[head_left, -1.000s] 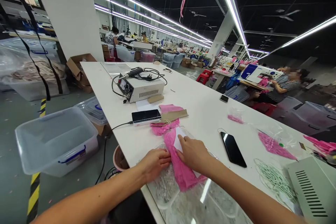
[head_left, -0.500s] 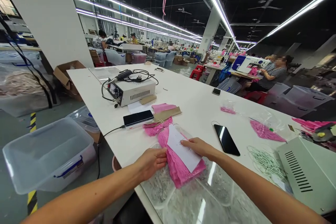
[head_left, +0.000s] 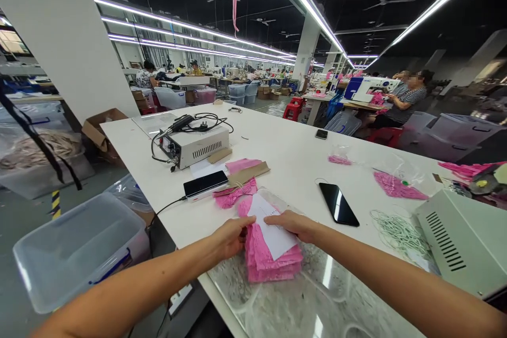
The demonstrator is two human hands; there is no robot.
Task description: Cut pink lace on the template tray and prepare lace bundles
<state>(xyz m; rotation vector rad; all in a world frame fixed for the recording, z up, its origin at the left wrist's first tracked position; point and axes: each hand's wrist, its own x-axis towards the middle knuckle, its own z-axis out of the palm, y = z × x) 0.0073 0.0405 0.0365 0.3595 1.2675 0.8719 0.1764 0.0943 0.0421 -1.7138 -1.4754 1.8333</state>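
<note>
A layered stack of pink fabric pieces (head_left: 273, 270) is between my hands at the near edge of the table, with a sheet of white paper (head_left: 274, 235) lying slantwise on top. My left hand (head_left: 233, 235) grips the left side of the stack, thumb up at the paper's edge and fingers curled mostly out of sight. From the right, my right hand (head_left: 295, 224) holds the paper against the fabric, its fingertips on the sheet and the rest of its grip hidden. Clear plastic sheeting with a grey mottled look (head_left: 304, 306) covers the table beneath.
Behind the stack are a bunched pink piece (head_left: 233, 198), brown card (head_left: 253, 173) and a phone (head_left: 205, 184) on a cable. A white control box (head_left: 198, 147) stands farther back. Rightward are another phone (head_left: 338, 205), pale green elastic cords (head_left: 400, 232) and a green-grey metal box (head_left: 455, 237).
My left thumb has come up to the paper's edge and its fingers have closed on the stack. The stack has turned to hang straighter towards me, and the camera view has shifted slightly.
</note>
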